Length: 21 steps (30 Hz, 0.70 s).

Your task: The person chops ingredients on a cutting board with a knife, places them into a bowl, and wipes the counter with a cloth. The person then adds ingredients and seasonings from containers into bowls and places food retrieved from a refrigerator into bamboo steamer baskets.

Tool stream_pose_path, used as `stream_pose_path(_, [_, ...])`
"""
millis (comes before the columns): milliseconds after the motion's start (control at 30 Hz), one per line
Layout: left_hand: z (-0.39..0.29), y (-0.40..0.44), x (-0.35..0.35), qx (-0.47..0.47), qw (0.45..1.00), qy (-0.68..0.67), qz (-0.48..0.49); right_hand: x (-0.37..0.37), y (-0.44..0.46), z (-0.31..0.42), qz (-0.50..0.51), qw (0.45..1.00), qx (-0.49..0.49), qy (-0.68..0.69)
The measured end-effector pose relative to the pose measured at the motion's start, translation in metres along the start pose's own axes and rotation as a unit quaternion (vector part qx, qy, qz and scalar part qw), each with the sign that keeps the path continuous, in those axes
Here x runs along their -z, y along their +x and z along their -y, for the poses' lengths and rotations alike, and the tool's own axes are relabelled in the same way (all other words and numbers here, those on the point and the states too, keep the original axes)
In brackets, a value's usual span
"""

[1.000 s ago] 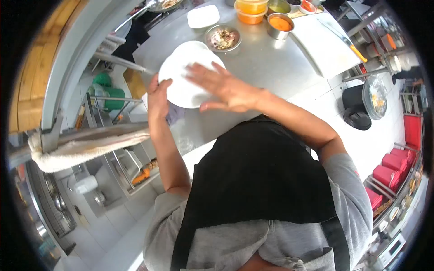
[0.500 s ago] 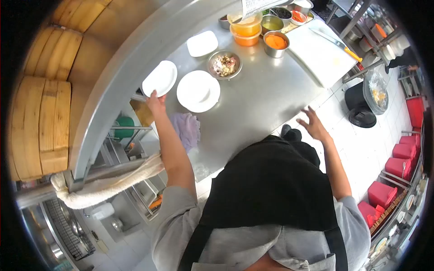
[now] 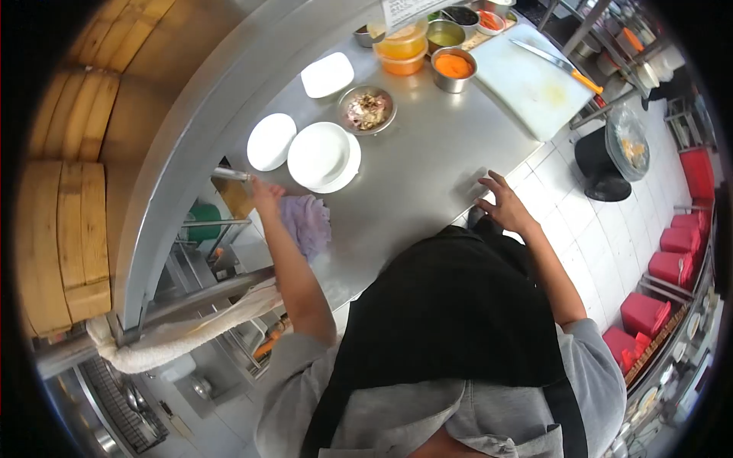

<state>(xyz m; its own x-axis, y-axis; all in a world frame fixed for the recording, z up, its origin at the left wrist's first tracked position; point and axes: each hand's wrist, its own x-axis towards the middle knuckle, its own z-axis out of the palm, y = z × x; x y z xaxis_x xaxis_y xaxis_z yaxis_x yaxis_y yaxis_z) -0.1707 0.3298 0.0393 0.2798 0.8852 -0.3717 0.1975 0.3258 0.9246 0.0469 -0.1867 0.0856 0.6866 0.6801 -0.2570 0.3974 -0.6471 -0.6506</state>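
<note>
My left hand [image 3: 266,197] is at the left edge of the steel table [image 3: 427,153], just below a white plate [image 3: 272,143] and apart from it. Its fingers look loosely spread with nothing visible in them. A crumpled lilac cloth [image 3: 307,224] lies right beside it. To the right, a white bowl [image 3: 318,154] rests on another white plate [image 3: 354,166]. Behind them stands a metal bowl of chopped pieces [image 3: 367,111]. My right hand [image 3: 507,204] hovers by the table's front edge, fingers apart and slightly curled, holding nothing.
A white square dish [image 3: 327,75], a metal pot of orange sauce [image 3: 453,70] and stacked tubs [image 3: 402,57] line the back. A knife [image 3: 557,66] lies on the cutting board [image 3: 519,84]. An overhead steel shelf [image 3: 191,99] curves across the left. A black bin [image 3: 599,156] stands right.
My left hand has let go of the white plate, now on the table, and moved down toward the cloth. My right hand has shifted slightly left. The view has turned a little.
</note>
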Motion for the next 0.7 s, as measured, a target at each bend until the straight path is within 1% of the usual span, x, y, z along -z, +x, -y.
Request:
stream_pose_path(67, [-0.002,-0.058,-0.024,0.028,0.999,-0.015,0.006,-0.004,0.007,0.008,-0.006,1.000,0.016,0.011])
stream_pose_path(133, [0.000,-0.094,-0.042,0.038,0.996,0.014,0.077,-0.009,0.022,0.020,-0.014,0.995,0.052,0.082])
stream_pose_path(167, [0.006,-0.098,-0.049,0.038,0.997,0.009,0.073,-0.020,0.038,0.020,-0.014,0.989,0.042,0.142])
stream_pose_path(200, [0.010,-0.096,-0.059,0.036,0.995,0.015,0.089,-0.031,0.058,0.020,-0.015,0.978,0.033,0.204])
stream_pose_path(233, [0.014,-0.094,-0.065,0.034,0.993,0.021,0.107,-0.035,0.078,0.030,0.019,0.953,-0.012,0.303])
stream_pose_path(267, [0.018,-0.091,-0.068,0.027,0.994,0.019,0.108,-0.037,0.100,0.042,0.051,0.914,-0.054,0.398])
stream_pose_path(333, [0.020,-0.082,-0.074,0.057,0.991,-0.050,0.106,-0.044,0.146,0.071,0.048,0.863,-0.116,0.489])
stream_pose_path(367, [0.019,-0.081,-0.075,0.065,0.990,-0.065,0.107,-0.051,0.167,0.081,0.045,0.862,-0.106,0.493])
stream_pose_path(433, [0.025,-0.073,-0.078,0.050,0.990,-0.075,0.105,-0.065,0.207,0.101,0.004,0.818,-0.146,0.557])
stream_pose_path(467, [0.028,-0.067,-0.079,0.049,0.990,-0.083,0.099,-0.071,0.220,0.109,0.002,0.817,-0.135,0.561])
stream_pose_path(500, [0.024,-0.066,-0.082,0.055,0.992,-0.073,0.091,-0.075,0.229,0.117,-0.004,0.815,-0.152,0.559])
stream_pose_path(567, [0.020,-0.063,-0.085,0.047,0.991,-0.080,0.098,-0.090,0.249,0.115,-0.029,0.812,-0.178,0.555])
stream_pose_path(633, [0.027,-0.060,-0.083,0.048,0.989,-0.083,0.114,-0.095,0.256,0.118,-0.058,0.811,-0.177,0.555])
stream_pose_path(700, [0.041,-0.055,-0.076,0.044,0.976,-0.187,0.098,-0.096,0.249,0.111,-0.101,0.806,-0.190,0.552])
